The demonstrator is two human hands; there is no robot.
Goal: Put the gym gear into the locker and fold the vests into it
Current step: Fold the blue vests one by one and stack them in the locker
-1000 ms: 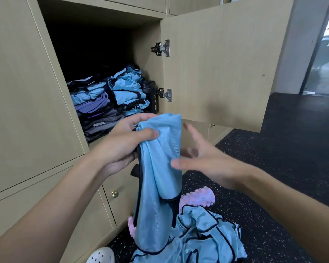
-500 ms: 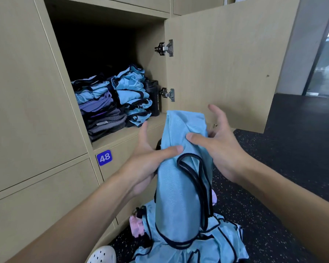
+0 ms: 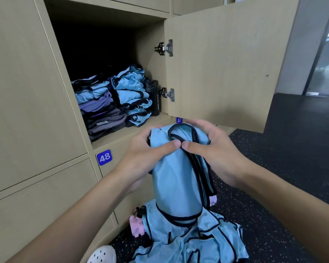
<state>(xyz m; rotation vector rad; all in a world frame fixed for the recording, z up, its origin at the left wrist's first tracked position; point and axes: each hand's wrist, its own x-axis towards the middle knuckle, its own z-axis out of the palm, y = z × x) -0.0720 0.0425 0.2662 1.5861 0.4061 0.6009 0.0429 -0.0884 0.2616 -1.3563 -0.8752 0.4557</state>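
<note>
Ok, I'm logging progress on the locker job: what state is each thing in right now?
door: swung wide open
locker: open, partly filled
vest: folded lengthwise, held up, lower end hanging
left grip: holds the vest's top
right grip: holds the vest's top
stacks: folded, inside the locker
bottle: upright, by the locker's right wall
pile: unfolded, heaped on the floor
roller: on the floor, partly under the pile
</note>
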